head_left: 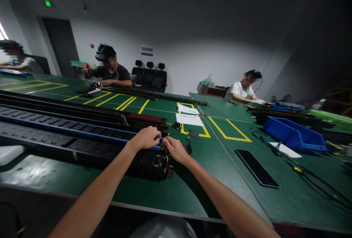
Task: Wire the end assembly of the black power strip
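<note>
Several long power strips (104, 149) lie side by side across the table, black with rows of sockets and small red marks. My left hand (147, 138) is closed over the right end of a blue-edged power strip (90, 132). Touching that same end, my right hand (176, 149) is closed with thumb and fingers pinched together; what they hold is hidden. Yellow wires (166, 163) show at the open end of the nearest strip. Small black end pieces (188, 147) lie just beyond my right hand, some with yellow-green wires.
Paper sheets (189, 119) lie ahead on the green table (209, 183), which has yellow tape outlines. A phone (257, 168), a blue bin (295, 135) and black cables (310, 179) are at the right. Co-workers (115, 71) sit across the table and at both sides.
</note>
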Demonstrator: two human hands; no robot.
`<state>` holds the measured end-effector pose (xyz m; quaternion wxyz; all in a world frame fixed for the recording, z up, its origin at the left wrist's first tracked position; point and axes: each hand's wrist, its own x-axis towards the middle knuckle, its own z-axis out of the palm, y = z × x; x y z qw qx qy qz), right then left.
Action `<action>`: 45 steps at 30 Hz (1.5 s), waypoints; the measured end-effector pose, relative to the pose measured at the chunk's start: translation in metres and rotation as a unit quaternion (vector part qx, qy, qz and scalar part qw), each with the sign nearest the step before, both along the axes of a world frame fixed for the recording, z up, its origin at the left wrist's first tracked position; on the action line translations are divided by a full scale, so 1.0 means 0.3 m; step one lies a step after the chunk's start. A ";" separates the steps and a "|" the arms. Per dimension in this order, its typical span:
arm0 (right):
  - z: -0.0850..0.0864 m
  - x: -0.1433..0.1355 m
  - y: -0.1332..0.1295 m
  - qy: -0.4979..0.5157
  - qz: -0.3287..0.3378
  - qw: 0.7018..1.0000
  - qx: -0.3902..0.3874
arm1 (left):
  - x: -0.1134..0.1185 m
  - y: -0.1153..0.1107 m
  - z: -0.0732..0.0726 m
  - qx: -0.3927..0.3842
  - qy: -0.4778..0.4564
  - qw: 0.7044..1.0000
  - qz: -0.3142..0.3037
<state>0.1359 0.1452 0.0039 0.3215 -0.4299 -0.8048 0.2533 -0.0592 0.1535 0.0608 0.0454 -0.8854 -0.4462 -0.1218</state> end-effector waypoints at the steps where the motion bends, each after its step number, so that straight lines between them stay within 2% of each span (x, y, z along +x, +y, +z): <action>1: -0.002 0.000 0.001 0.003 0.003 1.000 0.002 | 0.000 0.000 0.000 -0.001 0.000 1.000 0.001; 16: -0.001 -0.003 0.001 0.012 0.007 1.000 0.004 | 0.004 -0.013 0.016 -0.011 0.006 1.000 0.012; 26: 0.004 -0.004 -0.001 0.008 0.002 1.000 0.010 | -0.004 -0.001 0.000 -0.002 -0.001 1.000 0.005; 45: 0.003 -0.005 -0.002 0.016 0.008 1.000 0.013 | -0.002 -0.010 0.008 -0.002 0.004 1.000 0.008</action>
